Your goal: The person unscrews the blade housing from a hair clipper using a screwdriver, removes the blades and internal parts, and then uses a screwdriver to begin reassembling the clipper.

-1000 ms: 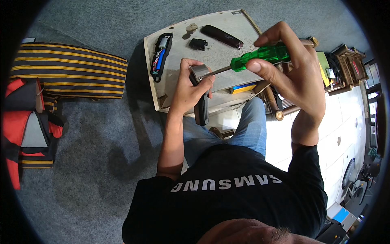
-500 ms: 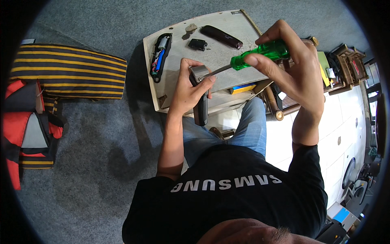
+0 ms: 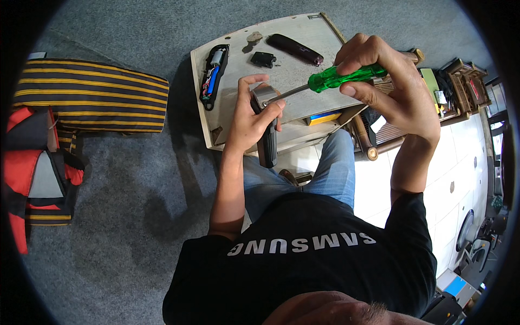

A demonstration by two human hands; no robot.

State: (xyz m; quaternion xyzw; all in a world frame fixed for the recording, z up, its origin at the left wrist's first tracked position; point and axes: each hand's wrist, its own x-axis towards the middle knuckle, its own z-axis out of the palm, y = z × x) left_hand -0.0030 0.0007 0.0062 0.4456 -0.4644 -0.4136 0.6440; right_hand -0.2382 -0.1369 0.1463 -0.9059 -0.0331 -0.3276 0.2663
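Observation:
My left hand (image 3: 245, 123) is closed around a black hair clipper (image 3: 268, 147) with a silver metal head, its handle pointing down toward my lap. The left thumb lies on the head, close to the screwdriver tip. In my right hand (image 3: 407, 93) is a screwdriver (image 3: 327, 79) with a clear green handle, pinched between thumb and fingers. Its steel shaft slants down-left, and the tip meets the clipper's head; my thumb partly hides the contact. On the wooden table (image 3: 244, 70) lies an opened black housing (image 3: 215, 77) showing a motor, a blue cell and wires.
Farther back on the table rest a long dark cover (image 3: 295, 49) and a small black part (image 3: 263, 59). A blue-and-yellow box (image 3: 324, 118) sits in the shelf below. Bamboo furniture (image 3: 364, 138) stands at right, a striped cushion (image 3: 97, 95) at left.
My right fingers have shifted around the green handle, and the hand has moved slightly right. The handle now lies flatter. My left forefinger has lifted a little; the clipper stays in place.

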